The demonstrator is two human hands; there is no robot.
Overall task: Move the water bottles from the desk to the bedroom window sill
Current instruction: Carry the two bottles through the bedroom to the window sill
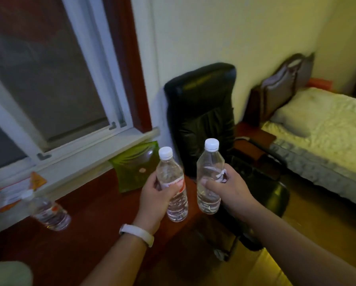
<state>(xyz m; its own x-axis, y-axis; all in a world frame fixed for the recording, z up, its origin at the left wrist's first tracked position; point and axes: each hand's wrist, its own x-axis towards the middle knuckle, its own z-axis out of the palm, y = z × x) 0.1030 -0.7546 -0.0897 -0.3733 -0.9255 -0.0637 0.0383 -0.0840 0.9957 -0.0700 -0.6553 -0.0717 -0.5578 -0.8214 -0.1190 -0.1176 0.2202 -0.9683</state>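
Bare left hand [157, 200], bare right hand [229, 189], white wristband [136, 234] on left wrist

Dim room: white-framed window [49, 89] left, cream wall [193, 38], black office chair [201, 112], bed [327, 124] right, yellowish floor [309, 215].

The window sill [86, 159] shows an open stretch between the stack of papers [5, 195] at the desk's [94, 215] far left edge and the green plastic pouch [133, 168] leaning on the sill at the far right corner. An upright water bottle [49, 213] stands before the papers, with bare desk between it and the pouch. A black office chair [203, 112] crowds the right edge.
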